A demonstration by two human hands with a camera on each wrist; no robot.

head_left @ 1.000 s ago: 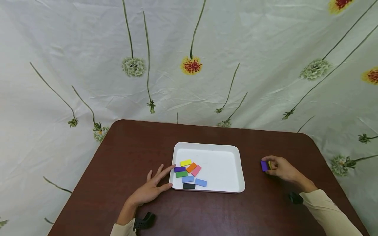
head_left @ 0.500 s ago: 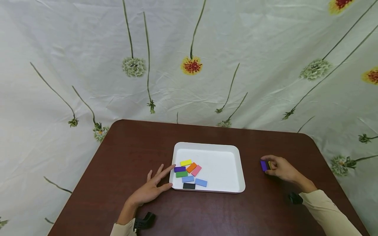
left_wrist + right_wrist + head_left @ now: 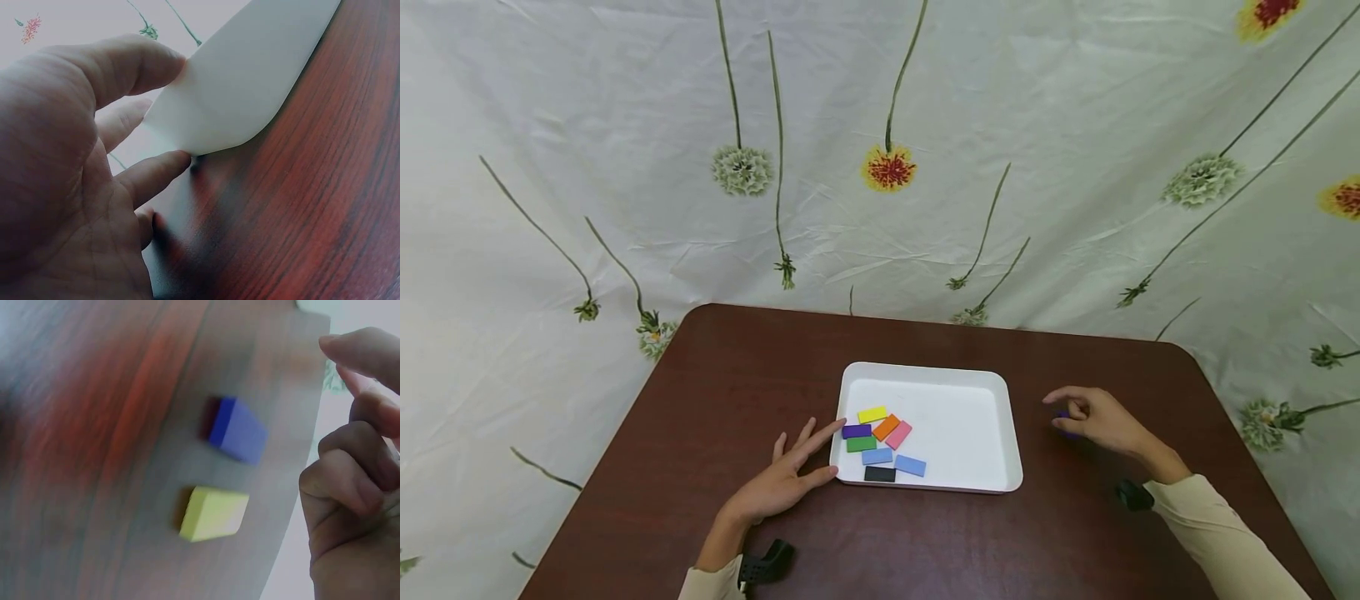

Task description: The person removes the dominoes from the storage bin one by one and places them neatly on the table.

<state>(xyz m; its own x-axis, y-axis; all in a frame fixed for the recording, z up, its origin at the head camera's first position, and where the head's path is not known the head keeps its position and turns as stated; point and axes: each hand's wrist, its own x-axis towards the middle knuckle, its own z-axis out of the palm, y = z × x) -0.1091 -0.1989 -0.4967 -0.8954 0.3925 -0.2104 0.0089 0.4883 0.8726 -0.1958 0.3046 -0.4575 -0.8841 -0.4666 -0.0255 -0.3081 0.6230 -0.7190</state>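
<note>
My left hand [image 3: 786,479] has its fingers spread and touches the near left corner of a white tray [image 3: 962,429]; in the left wrist view, thumb and fingertips meet the tray's wall [image 3: 231,81]. My right hand [image 3: 1101,421] hovers right of the tray with nothing in its grasp, forefinger extended, other fingers curled. Beneath it a purple block [image 3: 240,434] and a yellow block [image 3: 215,514] stand on edge on the table, a small gap between them. In the head view the hand hides the yellow block and most of the purple one.
Inside the tray's left half lie several flat blocks, among them a yellow one [image 3: 872,414], an orange one [image 3: 886,427], a pink one [image 3: 898,434] and a black one [image 3: 880,474]. The brown table [image 3: 760,367] ends at a floral cloth [image 3: 820,208] behind.
My right hand has let go of the purple block and shifted slightly left, over the two standing blocks. The left hand and the tray have stayed put.
</note>
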